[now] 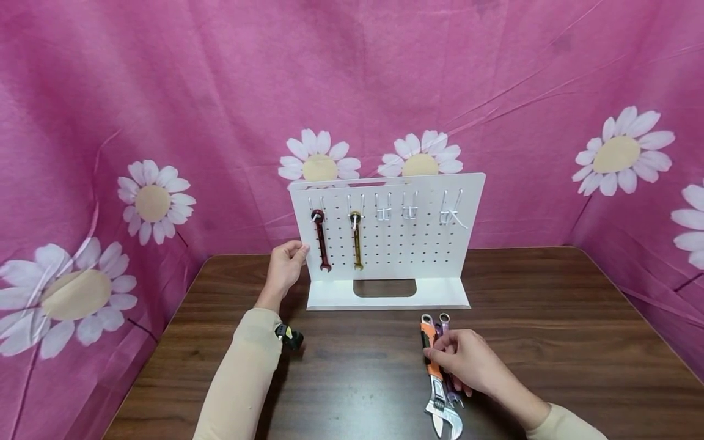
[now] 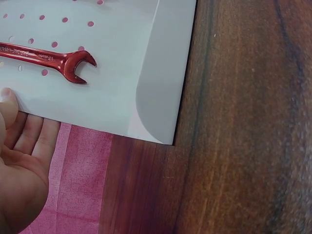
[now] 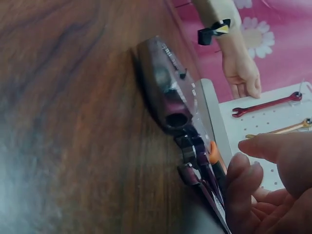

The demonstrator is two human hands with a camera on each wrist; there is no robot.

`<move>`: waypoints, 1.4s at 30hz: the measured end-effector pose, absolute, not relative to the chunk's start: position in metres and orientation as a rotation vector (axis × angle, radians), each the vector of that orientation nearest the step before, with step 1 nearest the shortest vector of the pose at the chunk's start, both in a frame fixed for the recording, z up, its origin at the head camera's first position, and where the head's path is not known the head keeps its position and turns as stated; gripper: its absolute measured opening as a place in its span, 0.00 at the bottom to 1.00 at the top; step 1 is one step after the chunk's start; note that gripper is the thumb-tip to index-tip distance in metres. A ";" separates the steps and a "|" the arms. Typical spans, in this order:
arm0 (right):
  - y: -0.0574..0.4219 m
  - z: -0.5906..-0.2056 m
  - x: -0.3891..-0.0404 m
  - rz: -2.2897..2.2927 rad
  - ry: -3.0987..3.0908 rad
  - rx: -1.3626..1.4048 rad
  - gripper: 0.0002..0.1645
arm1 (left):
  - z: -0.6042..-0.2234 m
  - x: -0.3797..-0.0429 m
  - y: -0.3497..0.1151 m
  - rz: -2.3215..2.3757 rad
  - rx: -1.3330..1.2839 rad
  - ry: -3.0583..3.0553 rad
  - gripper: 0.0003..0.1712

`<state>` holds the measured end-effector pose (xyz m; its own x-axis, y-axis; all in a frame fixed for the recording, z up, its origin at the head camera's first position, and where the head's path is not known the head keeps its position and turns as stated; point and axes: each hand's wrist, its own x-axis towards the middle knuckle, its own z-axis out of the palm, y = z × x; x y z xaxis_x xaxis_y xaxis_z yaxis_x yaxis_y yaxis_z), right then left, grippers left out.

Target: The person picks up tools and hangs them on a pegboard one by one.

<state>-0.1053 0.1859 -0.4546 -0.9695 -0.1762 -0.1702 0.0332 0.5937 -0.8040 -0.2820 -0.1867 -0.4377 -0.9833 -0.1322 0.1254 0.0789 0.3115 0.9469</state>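
My left hand [image 1: 286,263] grips the left edge of a white pegboard stand [image 1: 396,250]; the left wrist view shows the thumb on its face and fingers behind. A red wrench [image 1: 322,241] and a gold wrench [image 1: 357,241] hang from its hooks. My right hand [image 1: 470,360] is over an adjustable wrench [image 1: 433,360] with an orange handle and a purple wrench [image 1: 444,319], partly hidden beneath the hand. In the right wrist view, curled fingers [image 3: 241,185] are close beside these tools; whether they pinch one is hidden.
Three hook sets, including the right-hand hook [image 1: 451,214], hold no tool. The stand's base [image 1: 385,304] rests on a dark wooden table [image 1: 352,366]. Behind hangs a pink cloth [image 1: 352,79] with large daisies.
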 end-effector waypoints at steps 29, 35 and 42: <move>0.181 -0.460 -0.111 -0.965 2.892 -0.099 0.26 | -0.439 -0.283 -0.188 -1.720 0.038 -2.394 0.13; 0.180 -0.459 -0.115 -0.800 2.998 -0.254 0.36 | -0.438 -0.284 -0.188 -1.721 0.053 -2.400 0.13; 0.179 -0.457 -0.113 -0.795 3.010 -0.249 0.33 | -0.436 -0.283 -0.187 -1.710 0.054 -2.402 0.13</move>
<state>-0.1126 0.1786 -0.4572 -0.9871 -0.1584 0.0232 -0.1492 0.8578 -0.4919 -0.2833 -0.1872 -0.4359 -0.9809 -0.1404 0.1349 0.0815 0.3330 0.9394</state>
